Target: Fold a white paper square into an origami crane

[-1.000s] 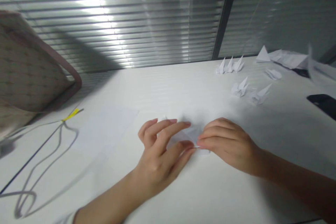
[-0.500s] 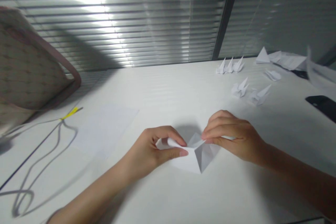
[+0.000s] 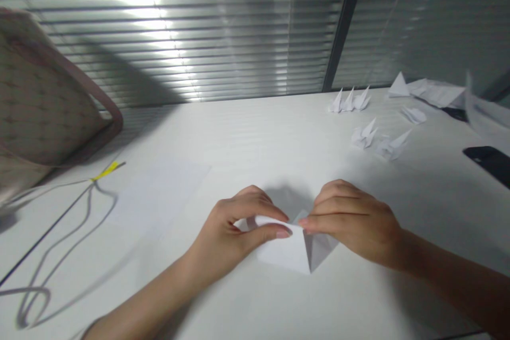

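Yellow tag [image 3: 107, 170] far left; then my left hand [image 3: 229, 231] pinches the paper [image 3: 285, 255], tented mid-table, by its top edge. My right hand [image 3: 353, 218] is clamped on the peak just beside. Folding step, I'd judge; next calls for aligned edges. Folded pieces [image 3: 363, 138] sit beyond, right.

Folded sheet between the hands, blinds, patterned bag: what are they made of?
Folded sheet: most likely paper, matte white; thin, with a crisp crease.
Blinds: metal or plastic, can't tell which; fairly glossy, the straight slats showing bright streaks.
Patterned bag: perhaps fabric or faux leather; dull panel without glare, pinkish trim, texture too blurred to settle.
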{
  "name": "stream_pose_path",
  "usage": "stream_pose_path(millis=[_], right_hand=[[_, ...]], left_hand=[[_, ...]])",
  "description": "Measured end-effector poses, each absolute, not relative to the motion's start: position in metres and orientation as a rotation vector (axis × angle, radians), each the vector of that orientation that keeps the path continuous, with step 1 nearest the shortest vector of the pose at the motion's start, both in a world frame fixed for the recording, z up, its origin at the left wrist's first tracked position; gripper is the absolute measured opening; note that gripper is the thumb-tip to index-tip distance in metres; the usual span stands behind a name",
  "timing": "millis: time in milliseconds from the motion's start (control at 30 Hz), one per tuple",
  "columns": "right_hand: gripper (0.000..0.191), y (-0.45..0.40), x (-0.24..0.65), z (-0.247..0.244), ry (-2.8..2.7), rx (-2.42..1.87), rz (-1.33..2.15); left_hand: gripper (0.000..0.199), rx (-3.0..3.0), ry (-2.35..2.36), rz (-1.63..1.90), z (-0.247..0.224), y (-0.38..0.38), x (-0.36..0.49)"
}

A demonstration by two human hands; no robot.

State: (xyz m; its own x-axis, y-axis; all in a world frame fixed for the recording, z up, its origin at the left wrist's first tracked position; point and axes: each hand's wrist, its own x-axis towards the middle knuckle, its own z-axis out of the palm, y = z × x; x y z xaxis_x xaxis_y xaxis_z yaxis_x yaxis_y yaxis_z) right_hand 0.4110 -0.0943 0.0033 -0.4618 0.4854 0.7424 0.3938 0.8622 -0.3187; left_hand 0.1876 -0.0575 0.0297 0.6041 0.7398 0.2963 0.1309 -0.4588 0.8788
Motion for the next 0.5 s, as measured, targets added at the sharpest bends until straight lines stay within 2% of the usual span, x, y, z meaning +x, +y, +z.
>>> stream_pose_path(millis=[200,400,500], right_hand=[[0.015,-0.0956,0.4125,0.0003,-2.137,-0.689,0.048],[0.019,-0.0938,0.4168,-0.0019,-2.238,-0.679,-0.017],[0.022,-0.0933,0.4155,0.0,-2.238,-0.675,0.024]], left_hand=[[0.001,1.869,0.71,0.852,0.0277,-0.059,0.1892],[0.023,2.081,0.59,0.881,0.0216,-0.0602,0.1899],[0.022,2.136,0.577,0.881,0.0223,-0.0638,0.1935]])
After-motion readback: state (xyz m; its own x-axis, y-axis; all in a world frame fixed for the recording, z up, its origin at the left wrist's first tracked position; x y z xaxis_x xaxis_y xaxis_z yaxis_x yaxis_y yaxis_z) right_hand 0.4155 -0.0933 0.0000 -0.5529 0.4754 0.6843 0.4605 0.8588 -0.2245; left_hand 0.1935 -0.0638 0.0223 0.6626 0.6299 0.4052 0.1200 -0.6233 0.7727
